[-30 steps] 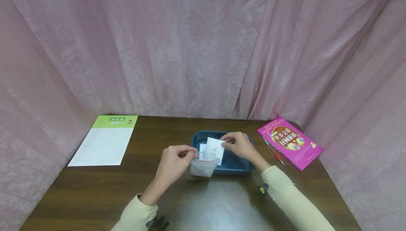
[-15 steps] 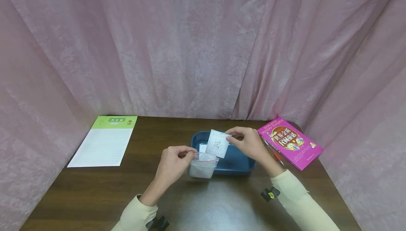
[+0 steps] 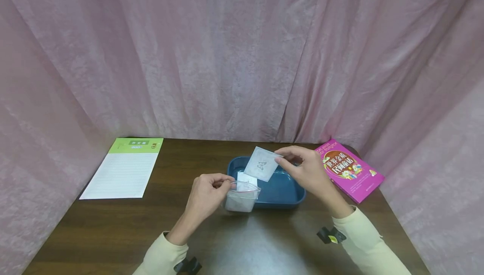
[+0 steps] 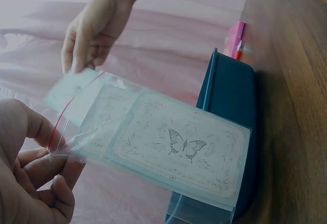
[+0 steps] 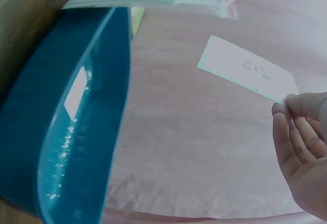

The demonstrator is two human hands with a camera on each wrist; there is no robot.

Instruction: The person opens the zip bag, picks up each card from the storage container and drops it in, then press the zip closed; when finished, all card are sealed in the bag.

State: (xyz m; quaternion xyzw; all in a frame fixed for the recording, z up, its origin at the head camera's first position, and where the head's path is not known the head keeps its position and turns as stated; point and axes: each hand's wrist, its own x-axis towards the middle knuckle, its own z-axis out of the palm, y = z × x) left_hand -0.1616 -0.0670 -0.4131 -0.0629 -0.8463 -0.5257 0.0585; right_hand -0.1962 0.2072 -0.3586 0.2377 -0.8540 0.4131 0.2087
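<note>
My left hand (image 3: 208, 193) pinches the rim of a clear zip bag (image 3: 242, 199) between thumb and fingers. The bag has a red line along its mouth and contains white cards printed with a butterfly (image 4: 179, 147). Between thumb and fingertips of my right hand (image 3: 304, 168) is a corner of a square white card (image 3: 262, 164), also marked with a butterfly. This card is tilted above a blue tray (image 3: 283, 201), out of the bag. Another white piece (image 5: 76, 92) lies inside the tray, partly behind the bag in the head view.
A lined writing pad with a green header (image 3: 122, 170) lies at the left of the brown table (image 3: 113, 229). On the right is a magenta book (image 3: 353, 172); a red pen (image 4: 238, 50) shows beside it in the left wrist view. Pink curtains (image 3: 211, 56) enclose the table.
My right hand has moved up and to the right with the card, which has come away from the bag's mouth and turned. My left hand and the bag have stayed nearly in place.
</note>
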